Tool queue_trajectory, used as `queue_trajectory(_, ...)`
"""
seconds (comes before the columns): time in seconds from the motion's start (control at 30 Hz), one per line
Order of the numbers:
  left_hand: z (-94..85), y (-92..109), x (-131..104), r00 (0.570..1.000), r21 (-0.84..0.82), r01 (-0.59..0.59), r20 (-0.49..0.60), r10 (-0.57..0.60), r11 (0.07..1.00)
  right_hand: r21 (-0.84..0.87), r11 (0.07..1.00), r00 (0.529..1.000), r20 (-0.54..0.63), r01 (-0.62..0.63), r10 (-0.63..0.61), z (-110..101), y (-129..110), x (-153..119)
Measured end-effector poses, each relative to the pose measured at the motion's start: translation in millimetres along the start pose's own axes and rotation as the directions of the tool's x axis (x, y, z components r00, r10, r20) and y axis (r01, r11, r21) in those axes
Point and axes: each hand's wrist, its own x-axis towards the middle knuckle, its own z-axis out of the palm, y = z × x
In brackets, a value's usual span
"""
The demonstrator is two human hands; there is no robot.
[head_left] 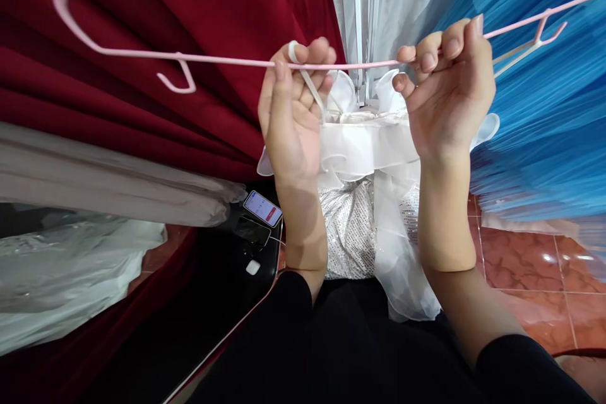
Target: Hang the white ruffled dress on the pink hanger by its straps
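Observation:
A pink hanger (227, 60) runs across the upper view, with small hooks near both ends. My left hand (298, 107) has its thumb against the bar, and a thin white strap (312, 89) loops over one finger. My right hand (445, 82) curls its fingers round the bar farther right. Below the bar hangs a white garment with a sheer ruffled top (369, 145) and a sequined lower part (348, 233). Another strap (514, 58) is caught on the hanger's right hook, partly hidden behind my right hand.
Red fabric (189, 6) hangs at the left, blue tulle (544, 126) at the right. Two phones, one lit (263, 208) and one dark (252, 231), and a small white case (252, 267) lie on a black surface. Reddish floor tiles (521, 259) show at right.

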Motion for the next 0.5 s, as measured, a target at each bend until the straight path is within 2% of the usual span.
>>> queue_trajectory(0.13,16.7,-7,-2,0.997,0.034,-0.076,-0.031,0.077,0.997,0.086,0.996,0.998,0.059,-0.017,0.012,3,-4,-9)
queue_trajectory(0.23,17.5,-10,7,0.983,0.023,-0.178,-0.033,0.178,0.984,0.187,0.982,0.992,0.128,-0.015,-0.009,5,-2,-14)
queue_trajectory(0.3,15.9,-10,13,0.978,0.031,-0.207,-0.032,0.208,0.978,0.173,0.985,0.991,0.129,0.017,-0.040,5,1,-16)
queue_trajectory(0.37,14.5,-10,15,0.979,0.075,-0.192,-0.050,0.196,0.978,0.047,0.997,0.994,0.087,0.054,-0.058,1,3,-17)
queue_trajectory(0.43,14.3,-10,14,0.981,0.114,-0.167,-0.077,0.176,0.979,-0.159,0.982,0.994,-0.021,0.101,-0.106,-8,5,-19)
queue_trajectory(0.5,15.6,-10,10,0.985,0.110,-0.150,-0.073,0.158,0.983,-0.342,0.924,0.956,-0.167,0.172,-0.240,-22,5,-20)
